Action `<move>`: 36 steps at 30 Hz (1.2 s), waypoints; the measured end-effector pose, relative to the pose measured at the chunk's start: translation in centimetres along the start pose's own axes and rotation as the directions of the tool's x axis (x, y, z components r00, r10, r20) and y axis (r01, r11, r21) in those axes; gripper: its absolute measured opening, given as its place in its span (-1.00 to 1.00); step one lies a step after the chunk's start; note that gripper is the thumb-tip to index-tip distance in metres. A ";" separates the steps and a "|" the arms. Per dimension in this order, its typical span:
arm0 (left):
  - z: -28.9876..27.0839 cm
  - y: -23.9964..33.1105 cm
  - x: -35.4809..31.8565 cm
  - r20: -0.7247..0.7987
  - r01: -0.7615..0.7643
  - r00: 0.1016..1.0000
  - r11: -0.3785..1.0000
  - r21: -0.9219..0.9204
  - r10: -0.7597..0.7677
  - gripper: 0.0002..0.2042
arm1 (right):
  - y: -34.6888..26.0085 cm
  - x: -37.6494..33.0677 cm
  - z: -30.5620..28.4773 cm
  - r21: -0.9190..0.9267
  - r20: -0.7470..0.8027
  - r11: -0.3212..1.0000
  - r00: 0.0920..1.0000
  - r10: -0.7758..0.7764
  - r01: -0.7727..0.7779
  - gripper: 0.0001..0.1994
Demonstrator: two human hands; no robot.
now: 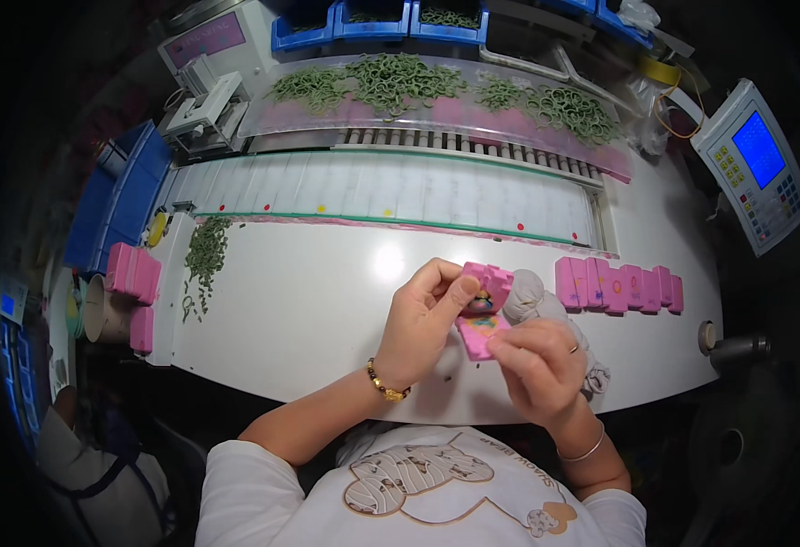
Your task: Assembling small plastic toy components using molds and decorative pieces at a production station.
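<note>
Hands [415,321] [542,363] holding pink pieces [500,282] partly hide pale cloth [529,296].

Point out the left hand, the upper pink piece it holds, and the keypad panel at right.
Left hand [418,321], head view: middle, thumb side.
Upper pink piece [497,280], head view: bare pink upper part.
Keypad panel [757,153], head view: its blue screen.

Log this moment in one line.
left hand: holds upper pink piece | right hand: pinches lower pink piece | near right hand: pale cloth | table, right: pink block row
</note>
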State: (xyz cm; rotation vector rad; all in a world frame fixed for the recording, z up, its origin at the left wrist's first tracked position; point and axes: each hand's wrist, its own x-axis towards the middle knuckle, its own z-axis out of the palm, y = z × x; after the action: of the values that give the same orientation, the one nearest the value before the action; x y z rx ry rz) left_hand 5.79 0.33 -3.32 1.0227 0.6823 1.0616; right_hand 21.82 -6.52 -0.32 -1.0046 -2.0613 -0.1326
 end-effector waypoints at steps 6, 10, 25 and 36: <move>-0.3 0.6 -1.0 0.122 -0.076 0.991 0.984 0.160 0.057 -0.76 | 0.0 0.9 0.4 0.010 -0.148 0.975 0.964 0.222 -0.223 -0.71; -0.5 0.7 -1.5 0.112 0.086 0.990 0.996 0.038 -0.090 -0.78 | 1.3 0.9 0.7 0.431 0.035 0.797 0.890 0.454 -0.423 -0.62; -3.0 2.1 -0.3 0.518 0.097 0.853 0.995 -0.035 -0.065 -0.73 | 3.0 0.2 -0.3 0.854 0.422 0.074 0.769 0.480 -0.515 -0.45; -6.4 3.5 5.0 0.098 0.038 0.987 0.782 0.623 -0.126 -0.63 | 4.7 0.9 -2.3 0.104 0.019 0.760 0.765 0.644 -0.642 -0.53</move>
State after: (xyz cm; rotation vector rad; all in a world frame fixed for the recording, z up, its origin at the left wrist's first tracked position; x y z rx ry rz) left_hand 0.86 7.62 -2.55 1.6034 0.9892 0.6803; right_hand 26.23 -3.80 0.73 -1.5788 -1.5720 0.3244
